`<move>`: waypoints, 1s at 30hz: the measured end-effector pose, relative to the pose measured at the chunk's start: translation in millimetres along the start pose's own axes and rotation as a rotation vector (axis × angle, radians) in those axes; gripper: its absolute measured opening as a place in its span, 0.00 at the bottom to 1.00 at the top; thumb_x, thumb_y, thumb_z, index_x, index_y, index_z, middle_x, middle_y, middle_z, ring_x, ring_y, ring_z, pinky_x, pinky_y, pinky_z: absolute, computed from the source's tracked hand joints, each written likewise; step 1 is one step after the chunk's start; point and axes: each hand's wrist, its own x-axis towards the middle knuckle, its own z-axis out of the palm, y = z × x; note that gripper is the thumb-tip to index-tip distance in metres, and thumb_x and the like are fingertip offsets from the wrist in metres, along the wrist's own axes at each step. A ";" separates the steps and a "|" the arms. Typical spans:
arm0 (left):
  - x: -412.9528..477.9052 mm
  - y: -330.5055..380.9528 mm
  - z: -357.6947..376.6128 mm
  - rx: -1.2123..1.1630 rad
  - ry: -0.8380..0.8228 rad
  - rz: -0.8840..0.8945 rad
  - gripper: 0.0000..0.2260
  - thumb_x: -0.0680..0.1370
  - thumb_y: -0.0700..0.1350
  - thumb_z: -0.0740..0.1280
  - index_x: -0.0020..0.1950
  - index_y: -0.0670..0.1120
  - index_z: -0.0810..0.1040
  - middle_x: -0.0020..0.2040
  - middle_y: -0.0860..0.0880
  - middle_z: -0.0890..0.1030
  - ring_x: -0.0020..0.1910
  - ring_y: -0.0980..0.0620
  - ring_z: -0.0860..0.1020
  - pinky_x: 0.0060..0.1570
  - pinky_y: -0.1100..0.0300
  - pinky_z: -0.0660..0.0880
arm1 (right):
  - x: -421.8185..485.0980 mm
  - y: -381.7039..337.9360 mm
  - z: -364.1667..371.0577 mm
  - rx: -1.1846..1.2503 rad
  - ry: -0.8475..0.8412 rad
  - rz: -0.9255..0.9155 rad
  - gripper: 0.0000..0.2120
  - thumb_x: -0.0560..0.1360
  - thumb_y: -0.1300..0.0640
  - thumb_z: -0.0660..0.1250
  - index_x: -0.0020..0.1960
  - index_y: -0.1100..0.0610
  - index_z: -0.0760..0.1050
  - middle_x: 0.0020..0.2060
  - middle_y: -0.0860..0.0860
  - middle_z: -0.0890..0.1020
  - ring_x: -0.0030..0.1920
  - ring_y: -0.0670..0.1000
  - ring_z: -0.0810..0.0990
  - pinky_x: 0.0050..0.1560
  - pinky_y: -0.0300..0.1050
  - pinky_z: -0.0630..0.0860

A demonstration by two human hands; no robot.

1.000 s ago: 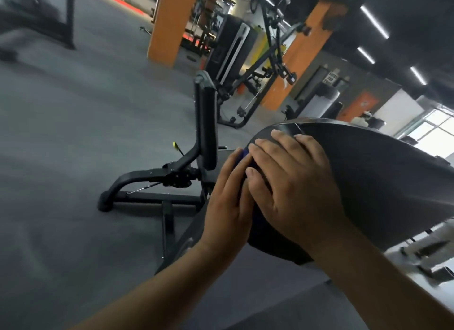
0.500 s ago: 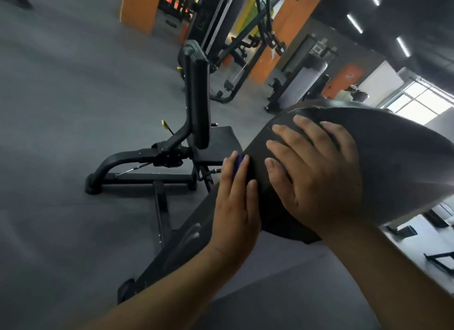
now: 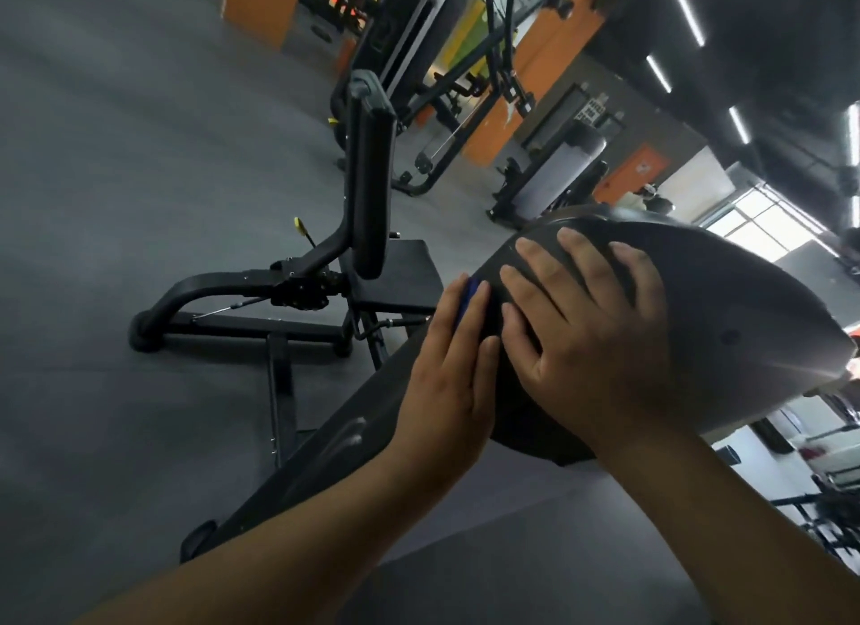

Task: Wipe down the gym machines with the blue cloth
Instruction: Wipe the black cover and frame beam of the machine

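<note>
Your left fingers lie straight and close together, pressing the blue cloth flat against the near side of the dark rounded machine housing. Only a narrow blue strip of the cloth shows between those fingers; the rest is hidden under your left hand. Your right fingers are spread and laid flat over the top curve of the same housing, fingertips near its far edge, with nothing held in them. Your right hand sits just beside the left one, the two almost touching at the thumb side (whether they actually touch is hard to tell). Both bare forearms reach in from the bottom of the view. The housing runs down to the left into a long dark sloping body that ends at a small wheel on the grey floor. Beyond your hands stands a black adjustable bench, its backrest upright and its seat pad level, with a small yellow-tipped lever at its side. Farther back are a cable machine, orange pillars, strip lights on the dark ceiling and a bright window at the right.
</note>
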 end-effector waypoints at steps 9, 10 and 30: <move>-17.1 -14.4 9.5 -0.013 0.122 -0.159 0.24 0.91 0.56 0.50 0.88 0.58 0.55 0.88 0.62 0.51 0.87 0.59 0.54 0.84 0.46 0.63 | -4.8 3.2 5.0 0.011 0.000 -0.040 0.20 0.88 0.48 0.60 0.72 0.56 0.81 0.76 0.55 0.78 0.79 0.61 0.73 0.79 0.67 0.64; -14.6 -9.5 10.2 0.001 0.114 -0.125 0.24 0.91 0.55 0.51 0.89 0.57 0.55 0.89 0.61 0.51 0.87 0.59 0.54 0.85 0.48 0.61 | -5.8 2.8 6.1 0.012 0.008 -0.037 0.20 0.88 0.48 0.61 0.72 0.56 0.82 0.76 0.55 0.78 0.79 0.61 0.73 0.79 0.67 0.64; -61.5 -90.4 13.2 -0.002 0.189 -0.327 0.25 0.91 0.52 0.48 0.88 0.51 0.60 0.88 0.57 0.58 0.86 0.64 0.54 0.84 0.64 0.52 | -7.9 -3.2 11.6 0.006 0.024 -0.094 0.20 0.88 0.49 0.59 0.69 0.57 0.83 0.73 0.56 0.81 0.77 0.62 0.74 0.79 0.68 0.63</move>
